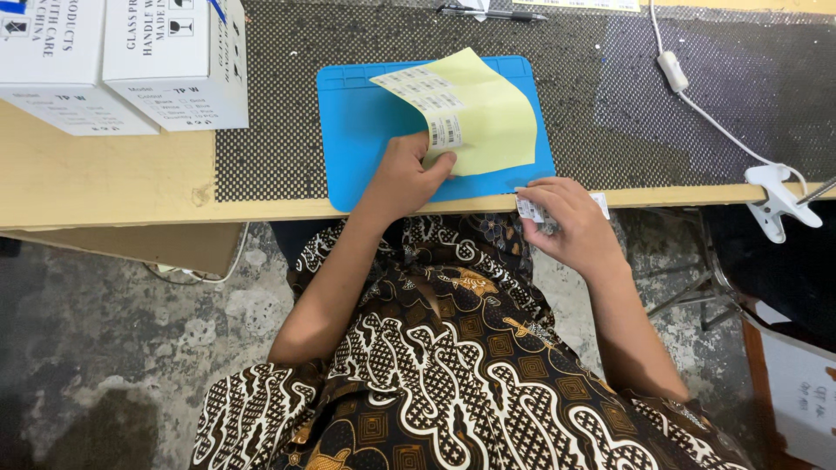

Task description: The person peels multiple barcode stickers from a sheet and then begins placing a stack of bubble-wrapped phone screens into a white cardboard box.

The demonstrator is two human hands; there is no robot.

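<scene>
A yellow backing sheet [483,117] with several small white barcode stickers lies curled on a blue rubber mat [366,130]. My left hand [409,174] presses the sheet's lower left corner, thumb on a sticker [444,132]. My right hand [562,222] hovers at the table's front edge, fingers pinched on a small white sticker [529,209]. A second white bit [601,204] shows behind the fingers.
Two white cardboard boxes [122,61] stand at the back left on the wooden table [104,174]. A black dotted mat [662,130] covers the middle. A white cable with switch [672,70] runs to a white clamp [779,200] at right. A pen [492,13] lies at the back.
</scene>
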